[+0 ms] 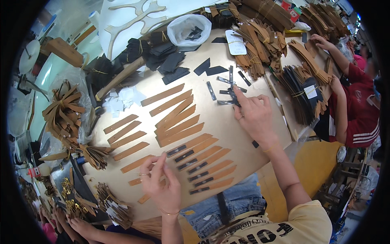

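My right hand (255, 116) reaches over a loose pile of small black strips (231, 92), its index fingertip pressed on them and nothing gripped. Thumb and fingertips of my left hand (160, 181) come together above the tan leather strips (130, 163); whatever may be between them is too small to make out. Beside it lies a row of tan strips (219, 156), each with a small black piece (199, 167) on its left end. Farther off, more tan strips (178, 128) without black pieces fan across the board.
A white bag (189, 30) holding black scraps stands at the back, near stacked black pieces (172, 63). White paper slips (122, 99) and a hammer (118, 79) lie left. Tied brown strip bundles (65, 114) edge the table. At right, a person in a red shirt (361, 110) handles strips.
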Available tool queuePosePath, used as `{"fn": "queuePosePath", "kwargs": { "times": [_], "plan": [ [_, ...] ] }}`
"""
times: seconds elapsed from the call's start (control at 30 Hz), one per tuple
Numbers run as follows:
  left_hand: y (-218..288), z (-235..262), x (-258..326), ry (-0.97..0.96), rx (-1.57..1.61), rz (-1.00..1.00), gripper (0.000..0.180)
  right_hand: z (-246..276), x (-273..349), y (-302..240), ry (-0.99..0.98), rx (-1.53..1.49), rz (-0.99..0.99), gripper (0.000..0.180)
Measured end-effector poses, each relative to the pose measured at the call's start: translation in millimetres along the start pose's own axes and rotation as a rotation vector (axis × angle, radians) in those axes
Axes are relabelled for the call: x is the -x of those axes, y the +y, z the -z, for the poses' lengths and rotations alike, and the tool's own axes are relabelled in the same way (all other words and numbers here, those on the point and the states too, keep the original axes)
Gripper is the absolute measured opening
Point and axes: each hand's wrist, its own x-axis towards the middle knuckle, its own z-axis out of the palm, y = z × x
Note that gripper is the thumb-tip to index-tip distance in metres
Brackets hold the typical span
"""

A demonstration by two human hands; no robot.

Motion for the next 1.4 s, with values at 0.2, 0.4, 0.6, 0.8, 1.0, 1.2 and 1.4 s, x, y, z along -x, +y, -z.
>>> {"fn": "queuePosePath", "kwargs": {
  "times": [0.2, 0.4, 0.6, 0.8, 1.0, 1.2, 1.4],
  "plan": [
    [28, -9, 6, -0.108, 0.153, 0.001, 0.028, 2, 0, 0, 0.094, -0.294, -0.217, 0.065],
    [41, -22, -9, -0.343, 0.666, 0.348, 0.032, 42, 1, -15, -0.074, -1.146, -0.555, 0.068],
    [28, -24, -19, -0.367, 0.86, 0.465, 0.026, 65, -5, -51, -0.543, -1.344, -0.213, 0.07],
    [1, -12, -13, -0.145, 0.784, 0.592, 0.014, 36, -18, -93, -0.606, -1.411, -0.319, 0.053],
    [-18, -14, -26, -0.077, 0.473, 0.583, 0.015, 8, -24, -119, -0.482, -1.263, -0.34, 0.041],
    [-24, -15, -35, -0.073, 0.265, 0.43, 0.021, 9, -36, -122, -0.545, -1.218, -0.244, 0.035],
    [-26, 7, -29, -0.311, 0.711, 0.649, 0.021, 21, -40, -115, -0.563, -1.36, -0.159, 0.038]
  ]
}}
